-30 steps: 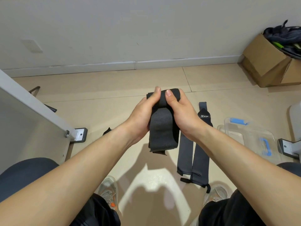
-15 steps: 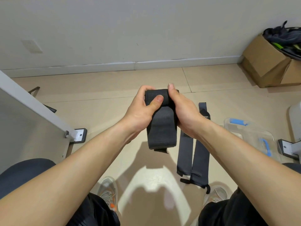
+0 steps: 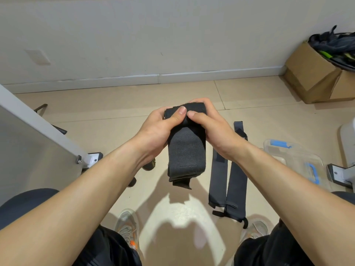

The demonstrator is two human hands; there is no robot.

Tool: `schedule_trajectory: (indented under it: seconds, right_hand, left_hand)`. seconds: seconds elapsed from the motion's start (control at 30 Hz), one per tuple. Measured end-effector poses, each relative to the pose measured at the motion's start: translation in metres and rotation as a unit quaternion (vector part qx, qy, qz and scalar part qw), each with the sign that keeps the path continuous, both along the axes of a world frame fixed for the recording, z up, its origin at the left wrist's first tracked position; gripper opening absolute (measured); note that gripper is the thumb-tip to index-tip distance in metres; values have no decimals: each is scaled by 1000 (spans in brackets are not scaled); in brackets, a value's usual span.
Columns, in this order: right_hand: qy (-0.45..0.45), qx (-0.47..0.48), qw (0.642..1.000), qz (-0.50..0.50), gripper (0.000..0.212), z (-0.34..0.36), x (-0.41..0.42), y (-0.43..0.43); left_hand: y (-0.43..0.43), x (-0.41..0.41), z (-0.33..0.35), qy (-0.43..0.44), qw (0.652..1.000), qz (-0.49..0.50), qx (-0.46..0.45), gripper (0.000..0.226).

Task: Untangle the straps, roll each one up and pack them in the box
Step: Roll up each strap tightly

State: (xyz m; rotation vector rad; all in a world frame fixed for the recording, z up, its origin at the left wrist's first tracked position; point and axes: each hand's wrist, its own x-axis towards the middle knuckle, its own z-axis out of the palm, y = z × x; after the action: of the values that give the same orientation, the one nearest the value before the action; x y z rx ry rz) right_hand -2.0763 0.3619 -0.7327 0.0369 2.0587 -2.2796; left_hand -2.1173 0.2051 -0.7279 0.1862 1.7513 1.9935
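A wide dark grey strap [image 3: 186,152] hangs in the air above the floor, its top end wound into a roll. My left hand [image 3: 158,129] grips the roll from the left, thumb on top. My right hand [image 3: 212,129] grips it from the right, thumb beside the left thumb. The loose tail hangs down to a small tab at the bottom. Two more dark straps [image 3: 228,175] lie flat side by side on the floor to the right. A clear plastic box with blue latches [image 3: 299,162] sits on the floor further right.
A cardboard box [image 3: 315,73] filled with dark gear stands by the wall at the back right. A white table leg and foot [image 3: 90,158] are at the left. My shoes [image 3: 126,225] and knees are at the bottom. Another white bracket [image 3: 338,173] sits at the right edge.
Both hands have turned the roll further; my thumbs now meet on top of it. The hanging tail has grown shorter and the whole strap sits slightly lower.
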Motion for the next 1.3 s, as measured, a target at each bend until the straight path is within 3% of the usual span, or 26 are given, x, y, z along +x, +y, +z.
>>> schedule_trajectory:
  seconds: [0.07, 0.17, 0.2, 0.33, 0.4, 0.53, 0.67, 0.73, 0.87, 1.03, 1.1, 1.23, 1.3]
  right_hand:
    - [-28, 4, 1000, 0, 20, 2, 0, 0]
    - [-46, 48, 997, -24, 51, 0, 2, 0]
    - [-40, 56, 997, -32, 53, -1, 3, -1]
    - [2, 7, 998, -67, 24, -3, 1, -4]
    - [20, -3, 997, -74, 21, -5, 0, -4]
    - [31, 28, 996, -77, 18, -10, 1, -4]
    - [64, 128, 988, -57, 29, -8, 3, 0]
    - [86, 206, 974, -30, 23, -7, 4, 2]
    - [92, 272, 958, 11, 18, -2, 6, 2]
    - [-14, 174, 985, 8, 20, 10, 8, 3]
    - [-46, 156, 986, -27, 37, 12, 9, 0]
    - [0, 179, 981, -76, 34, 5, 5, -2]
    - [19, 198, 976, -85, 29, 0, 4, -2]
  left_hand:
    - [-1, -1, 0, 22, 1000, 2, -3, 54]
    - [-1, -1, -1, 60, 998, 4, -21, 42]
    - [-1, -1, -2, 69, 997, 2, -26, 38]
    - [1, 3, -1, 53, 998, 15, -22, 45]
    - [4, 5, 0, 17, 999, 31, -15, 55]
    - [10, 8, 1, -18, 998, 18, -58, 42]
    - [11, 11, 4, -51, 997, -1, -50, 54]
    - [10, 12, 6, -65, 997, 4, -37, 61]
    - [8, 14, 2, -38, 999, 29, -21, 40]
    - [7, 9, -6, 36, 997, 67, -28, 41]
    - [8, 8, -6, 88, 993, 57, -56, 36]
    - [12, 12, -5, 84, 994, 55, -45, 26]
    - [15, 13, -5, 49, 996, 59, -37, 36]
